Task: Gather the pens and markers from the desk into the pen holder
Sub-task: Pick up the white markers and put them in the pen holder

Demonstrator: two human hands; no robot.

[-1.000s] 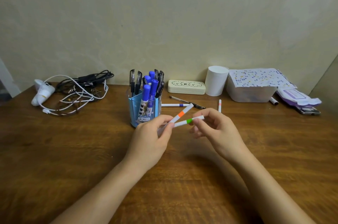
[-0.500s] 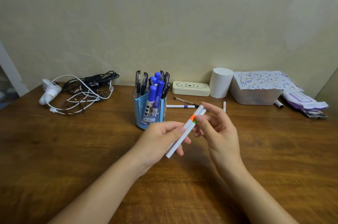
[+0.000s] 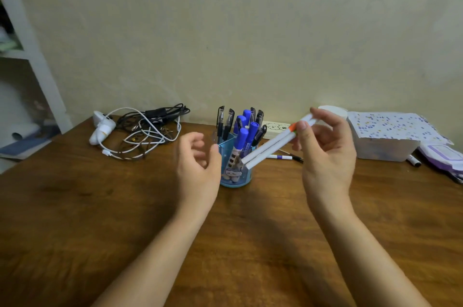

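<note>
A blue pen holder stands mid-desk, filled with blue markers and black pens. My right hand pinches two white markers side by side, one with an orange band, one with a green band. Their lower ends hang just in front of the holder's right side. My left hand hovers just left of the holder, fingers loosely curled and holding nothing. A white pen with a purple band and a dark thin pen lie on the desk behind the holder. A black-tipped marker lies at the far right.
A tangle of white and black cables with a white plug lies at the back left. A cream case, a white cup, a white box under dotted paper and a purple packet line the back right. A white shelf stands at left.
My left hand has let go of the two markers and moved left. My right hand now holds both and has lifted them up and to the right, beside the holder.
</note>
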